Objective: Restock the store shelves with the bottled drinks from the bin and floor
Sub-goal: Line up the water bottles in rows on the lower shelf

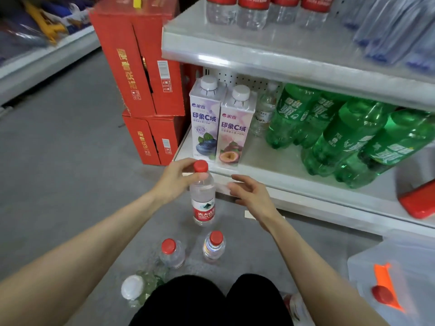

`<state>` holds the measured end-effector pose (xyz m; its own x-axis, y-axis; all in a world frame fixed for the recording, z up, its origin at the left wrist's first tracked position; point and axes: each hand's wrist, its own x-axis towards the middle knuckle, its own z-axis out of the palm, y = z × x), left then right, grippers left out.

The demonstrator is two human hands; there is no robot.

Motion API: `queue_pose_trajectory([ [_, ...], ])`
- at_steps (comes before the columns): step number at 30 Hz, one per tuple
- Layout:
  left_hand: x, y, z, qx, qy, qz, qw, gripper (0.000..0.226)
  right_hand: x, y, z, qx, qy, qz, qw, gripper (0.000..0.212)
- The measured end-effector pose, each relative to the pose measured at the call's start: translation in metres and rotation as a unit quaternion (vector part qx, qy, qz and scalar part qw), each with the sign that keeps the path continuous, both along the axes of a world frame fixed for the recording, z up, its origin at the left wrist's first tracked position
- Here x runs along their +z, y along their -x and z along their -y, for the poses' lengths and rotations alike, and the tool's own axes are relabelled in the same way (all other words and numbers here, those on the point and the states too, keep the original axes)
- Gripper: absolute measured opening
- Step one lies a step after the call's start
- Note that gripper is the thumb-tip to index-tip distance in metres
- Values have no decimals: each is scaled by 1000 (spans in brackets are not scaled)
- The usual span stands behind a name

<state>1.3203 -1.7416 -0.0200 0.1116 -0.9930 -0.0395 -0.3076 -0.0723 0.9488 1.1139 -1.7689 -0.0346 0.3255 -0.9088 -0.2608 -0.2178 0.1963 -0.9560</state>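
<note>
One water bottle [203, 198] held just in front of the juice cartons [219, 128] | my left hand [176, 182] pinches its neck below the cap; right hand [249, 194] spread beside it, holding nothing | I'd steady its base, then stand it upright on bare shelf [259, 161] right of the cartons.

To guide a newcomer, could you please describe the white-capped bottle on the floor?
Start at the white shelf unit holding green bottles. On the floor before it sit small clear bottles. The white-capped bottle, left of the person's knees, stands out: its neighbours' caps are red.
</note>
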Motion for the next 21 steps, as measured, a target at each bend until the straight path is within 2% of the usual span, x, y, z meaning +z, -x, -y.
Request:
queue_pose_trajectory([
  [6, 110, 12, 17, -27, 109, -4, 994, 15, 76, -4, 20, 53, 44, 34, 997, 35],
  [9, 153, 20, 28, -24, 128, -41, 991, 13, 114, 0, 27, 72, 51, 58, 994, 46],
  [11, 180, 27, 36, -26, 144, -66, 987, 10, 137, 4, 33, 89, 56, 86, 991, 45],
  [16, 238, 47, 53, -57, 183, -66, 979, 12, 192, 18, 44, 116, 105, 107, 982, 62],
  [21, 281, 65, 67, -86, 228, -72, 967, 8, 238, 32, 57, 108, 155, 100, 977, 52],
])
